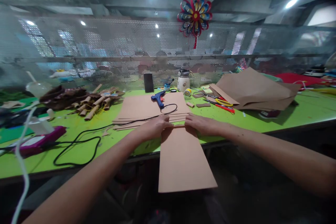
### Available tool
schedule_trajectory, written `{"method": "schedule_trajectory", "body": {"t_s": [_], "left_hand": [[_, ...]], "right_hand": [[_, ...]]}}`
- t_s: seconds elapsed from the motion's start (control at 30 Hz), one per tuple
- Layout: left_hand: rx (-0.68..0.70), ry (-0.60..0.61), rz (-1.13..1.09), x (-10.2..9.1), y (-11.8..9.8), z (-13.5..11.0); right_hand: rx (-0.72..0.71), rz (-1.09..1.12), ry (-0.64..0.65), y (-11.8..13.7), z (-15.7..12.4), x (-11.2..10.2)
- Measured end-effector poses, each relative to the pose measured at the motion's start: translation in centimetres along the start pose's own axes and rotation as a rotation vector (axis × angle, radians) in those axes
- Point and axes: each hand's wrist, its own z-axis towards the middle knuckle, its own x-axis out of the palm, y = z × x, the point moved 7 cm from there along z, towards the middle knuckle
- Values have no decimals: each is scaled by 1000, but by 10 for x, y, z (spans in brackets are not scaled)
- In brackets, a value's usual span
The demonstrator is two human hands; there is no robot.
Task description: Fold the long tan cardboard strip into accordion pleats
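A long brown cardboard sheet (183, 161) sticks out over the near edge of the green table (288, 113), its far end resting on the tabletop. My left hand (154, 127) grips the sheet's far left corner, fingers curled over it. My right hand (201, 124) holds the far right corner the same way. Just beyond both hands lies a stack of brown cardboard sheets (149, 108) with a blue glue gun (158, 98) on top, its black cord (78, 147) trailing left.
Rolled cardboard tubes (91, 106) lie at the left, a pink device (39, 141) near the left edge. Large brown paper sheets (257, 91), red and yellow scissors (223, 105), a white jar (183, 81) and a black box (148, 82) stand behind. A paper pinwheel (194, 14) hangs above a mesh screen.
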Motion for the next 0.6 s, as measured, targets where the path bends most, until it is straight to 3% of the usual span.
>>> {"method": "schedule_trajectory", "body": {"t_s": [0.43, 0.53, 0.6], "left_hand": [[62, -105, 196, 9, -12, -13], [19, -71, 143, 5, -6, -9], [-28, 18, 52, 3, 3, -2]], "right_hand": [[-144, -340, 12, 14, -3, 8], [-130, -379, 36, 15, -1, 9], [-115, -413, 64, 16, 0, 10]]}}
